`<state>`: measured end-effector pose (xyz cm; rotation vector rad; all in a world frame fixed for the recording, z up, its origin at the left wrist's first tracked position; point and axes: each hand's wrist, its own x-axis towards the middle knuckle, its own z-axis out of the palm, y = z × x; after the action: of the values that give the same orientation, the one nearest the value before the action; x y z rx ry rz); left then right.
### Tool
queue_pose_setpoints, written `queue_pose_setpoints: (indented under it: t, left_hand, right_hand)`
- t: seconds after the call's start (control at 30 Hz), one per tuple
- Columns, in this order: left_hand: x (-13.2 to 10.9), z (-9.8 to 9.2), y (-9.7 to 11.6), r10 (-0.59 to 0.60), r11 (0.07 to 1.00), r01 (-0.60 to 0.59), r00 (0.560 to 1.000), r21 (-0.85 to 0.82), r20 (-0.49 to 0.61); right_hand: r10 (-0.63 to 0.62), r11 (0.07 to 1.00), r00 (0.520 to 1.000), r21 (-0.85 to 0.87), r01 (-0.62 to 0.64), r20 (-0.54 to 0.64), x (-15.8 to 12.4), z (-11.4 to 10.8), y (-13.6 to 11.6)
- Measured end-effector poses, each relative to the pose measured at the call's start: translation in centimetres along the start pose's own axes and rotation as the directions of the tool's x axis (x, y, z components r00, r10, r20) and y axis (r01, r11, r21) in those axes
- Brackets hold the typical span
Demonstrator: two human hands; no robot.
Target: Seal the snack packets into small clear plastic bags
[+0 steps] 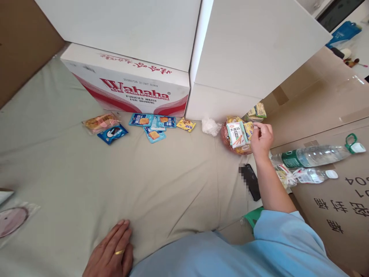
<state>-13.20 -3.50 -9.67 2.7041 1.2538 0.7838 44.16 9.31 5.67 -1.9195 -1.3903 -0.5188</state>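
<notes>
My right hand is closed in a pinch at the right side of a round reddish-brown bowl. Its fingertips meet the edge of a small yellow snack packet there. On top of the bowl's contents lies a white and green snack packet. My left hand, a gold ring on one finger, rests flat on the beige sheet with its fingers stretched out and nothing in it.
Along the Wahaha water carton lie several blue snack packets, a yellow packet, a wrapped bread and a dark blue packet. Crumpled clear plastic sits left of the bowl. A black phone and water bottles are at right.
</notes>
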Motion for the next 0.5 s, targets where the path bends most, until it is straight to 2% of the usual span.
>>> queue_pose_setpoints:
  t: [0.07,0.1,0.17,0.2,0.23,0.27,0.37,0.4,0.43,0.5]
  left_hand:
    - [0.1,0.0,0.1,-0.005,1.0,0.005,1.0,0.005,-0.011]
    - [0.1,0.0,0.2,-0.003,1.0,0.003,1.0,0.011,-0.016]
    - [0.1,0.0,0.4,-0.002,1.0,0.003,1.0,0.027,-0.024]
    - [0.2,0.0,0.4,-0.003,0.999,0.004,1.0,0.036,-0.029]
    - [0.2,0.0,0.5,-0.005,0.999,0.006,0.999,0.044,-0.032]
    - [0.2,0.0,0.6,-0.005,0.999,0.007,0.999,0.048,-0.037]
    - [0.5,-0.2,0.8,-0.001,0.999,0.004,0.999,0.048,-0.048]
    - [0.6,-0.2,0.8,-0.003,0.999,0.006,0.999,0.044,-0.052]
    - [0.7,-0.3,0.9,-0.008,0.999,0.01,0.998,0.04,-0.056]
    - [0.8,-0.4,1.0,-0.02,0.999,0.022,0.998,0.03,-0.064]
  right_hand:
    - [-0.137,0.988,0.984,0.084,0.128,0.117,-0.5,0.4,-3.5]
    - [-0.21,0.973,0.954,0.138,0.183,0.213,-0.9,0.9,-5.1]
    - [-0.312,0.946,0.861,0.214,0.243,0.402,-1.5,2.4,-7.9]
    - [-0.322,0.945,0.82,0.215,0.247,0.473,-1.7,3.4,-8.9]
    - [-0.297,0.954,0.801,0.184,0.235,0.52,-1.8,4.4,-9.8]
    - [-0.245,0.969,0.804,0.126,0.21,0.542,-1.6,5.6,-10.5]
    - [-0.011,0.991,0.855,-0.11,0.079,0.519,-0.1,8.9,-11.9]
    - [0.062,0.984,0.858,-0.175,0.033,0.51,0.6,10.0,-12.3]
    - [0.126,0.973,0.847,-0.23,-0.004,0.517,1.3,11.0,-12.6]
    - [0.209,0.954,0.795,-0.299,-0.037,0.57,2.6,12.6,-13.2]
